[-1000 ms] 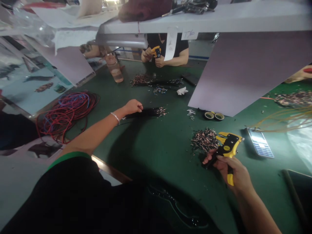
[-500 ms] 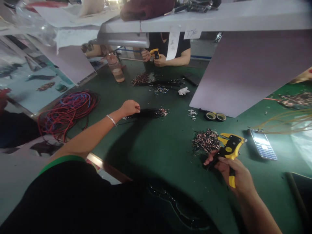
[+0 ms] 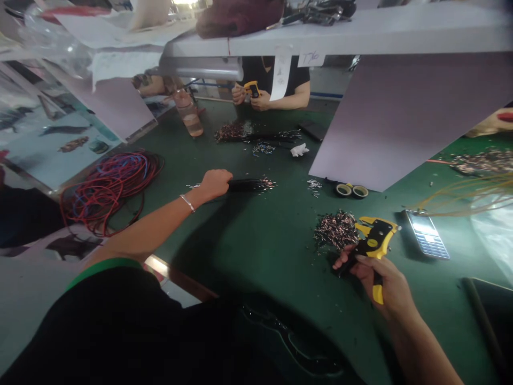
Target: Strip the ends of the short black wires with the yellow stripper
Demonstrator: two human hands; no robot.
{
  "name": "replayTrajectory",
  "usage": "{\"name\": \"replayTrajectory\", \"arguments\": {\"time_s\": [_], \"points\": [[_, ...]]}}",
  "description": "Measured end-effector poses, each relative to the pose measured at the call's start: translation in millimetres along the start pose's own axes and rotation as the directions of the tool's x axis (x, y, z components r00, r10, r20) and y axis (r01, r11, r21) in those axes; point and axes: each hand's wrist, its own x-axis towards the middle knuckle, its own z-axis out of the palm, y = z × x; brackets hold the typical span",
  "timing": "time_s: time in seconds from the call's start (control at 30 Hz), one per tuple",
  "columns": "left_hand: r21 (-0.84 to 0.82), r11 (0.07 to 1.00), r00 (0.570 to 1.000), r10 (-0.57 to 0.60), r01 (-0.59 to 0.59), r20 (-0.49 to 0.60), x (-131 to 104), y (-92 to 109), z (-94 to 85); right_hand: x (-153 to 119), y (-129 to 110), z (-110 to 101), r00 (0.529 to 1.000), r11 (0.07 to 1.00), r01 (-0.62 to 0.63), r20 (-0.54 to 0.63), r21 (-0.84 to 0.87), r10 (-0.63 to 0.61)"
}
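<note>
Yellow and black, the pliers point(image 3: 374, 238) sit in the right hand point(image 3: 377, 275), its fingers wrapped round the handles and the thumb laid along the near side. Their head points away from the person, over the green table point(image 3: 264, 246), just beside a heap of short wire scraps point(image 3: 336, 230); one yellow handle end shows below the palm.

Farther off, the left arm reaches across to a bunch of black wires point(image 3: 246, 185) lying flat on the table. The left hand point(image 3: 216, 184) is at the left part of the bunch, fingers curled under and knuckles up — whether they pinch any wire I cannot tell, as the fingertips are hidden. Coppery ends fan out at the right of the bunch, and a few pale ends show left of the hand. A thin bracelet point(image 3: 187, 203) circles the left wrist.

Right of the bunch lie a small scatter of silvery bits point(image 3: 315, 186) and two rolls of tape point(image 3: 351, 191), side by side near the foot of a pale panel point(image 3: 372, 117). A phone point(image 3: 427, 234) lies right of the pliers. At the left edge is a tangle of red and blue wire point(image 3: 114, 187). Across the table — partly behind a hanging paper strip point(image 3: 281, 75) — a co-worker holds a similar yellow tool point(image 3: 252, 89).
</note>
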Motion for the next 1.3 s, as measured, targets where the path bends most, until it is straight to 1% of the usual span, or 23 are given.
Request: {"name": "replayTrajectory", "arguments": {"time_s": [0.03, 0.1, 0.2, 0.3, 0.4, 0.5, 0.57, 0.63, 0.73, 0.83, 0.93, 1.03, 1.1, 1.2, 1.3], "points": [[0.029, 0.999, 1.000, -0.016, 0.016, 0.005, -1.2, 1.7, -2.2, 0.1, -0.3, 0.1, 1.000, 1.000, 0.000, 0.006, 0.002, 0.000], [0.090, 0.996, 0.998, -0.029, 0.025, 0.048, -6.8, 6.8, -3.2, 0.8, -0.3, -0.7, 1.000, 1.000, -0.001, 0.014, 0.008, 0.000], [0.135, 0.991, 0.991, 0.000, -0.018, 0.134, -19.0, 16.0, 2.8, 1.7, 0.5, -3.1, 1.000, 1.000, 0.004, 0.008, 0.011, -0.004], [0.162, 0.986, 0.985, 0.005, -0.034, 0.175, -24.6, 21.6, 9.7, 1.6, 1.4, -3.7, 1.000, 1.000, 0.025, -0.007, 0.004, -0.025], [0.166, 0.986, 0.988, -0.004, -0.022, 0.154, -18.6, 22.8, 10.1, 0.6, 1.5, -1.2, 0.999, 0.999, 0.035, -0.023, 0.005, -0.034], [0.146, 0.989, 0.995, -0.033, 0.019, 0.094, -9.8, 26.8, 5.5, -0.8, 1.3, 2.3, 0.999, 1.000, 0.021, -0.044, 0.010, -0.021], [0.118, 0.992, 0.997, -0.055, 0.048, 0.053, -8.2, 34.2, 2.8, -2.0, 0.9, 3.5, 0.998, 1.000, 0.029, -0.049, -0.006, -0.029], [0.083, 0.995, 0.998, -0.063, 0.060, 0.029, -11.3, 45.6, 1.7, -3.4, 0.1, 3.2, 0.997, 0.997, 0.058, -0.043, -0.059, -0.061], [0.006, 1.000, 0.999, -0.025, 0.025, 0.037, -22.2, 66.7, 1.7, -5.9, -1.9, 1.6, 0.989, 0.972, 0.134, -0.041, -0.193, -0.145], [-0.155, 0.987, 0.998, 0.038, -0.030, 0.047, -34.0, 88.5, 0.3, -8.8, -3.0, 2.2, 0.961, 0.915, 0.238, -0.054, -0.326, -0.270], [-0.213, 0.968, 0.990, 0.140, -0.132, 0.023, -42.7, 113.1, -2.6, -10.8, -1.4, 4.5, 0.940, 0.874, 0.285, -0.066, -0.393, -0.336], [-0.204, 0.942, 0.962, 0.274, -0.265, 0.014, -49.7, 146.4, -5.5, -11.3, 1.8, 4.7, 0.954, 0.901, 0.266, -0.042, -0.341, -0.298], [-0.201, 0.926, 0.944, 0.330, -0.319, 0.022, -54.3, 173.5, -7.5, -11.6, 3.2, 4.1, 0.968, 0.932, 0.243, 0.006, -0.268, -0.251], [-0.239, 0.868, 0.885, 0.461, -0.435, 0.067, -60.3, 214.5, -10.4, -13.6, 2.4, 6.3, 0.974, 0.966, 0.223, 0.069, -0.131, -0.216], [-0.229, 0.816, 0.823, 0.561, -0.531, 0.093, -62.5, 244.6, -11.2, -17.7, -1.9, 13.4, 0.976, 0.979, 0.204, 0.078, -0.006, -0.203]]}}
